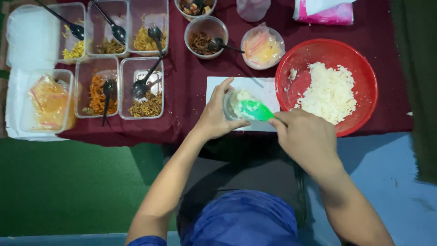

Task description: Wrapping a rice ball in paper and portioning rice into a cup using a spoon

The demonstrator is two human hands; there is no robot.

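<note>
Left hand [214,117] was wrapped around a small clear cup [232,105] of rice, held over the white paper sheet [264,86] on the bench [191,91]. Right hand [306,136] was clamped on a green rice paddle [252,110], blade pressed onto the cup's rice. Red bowl [364,77] with white rice [328,92] sat just right of the sheet. Clear side-dish tubs [142,89] with black spoons [141,84] stood left; contents looked like noodles, hard to tell.
</note>
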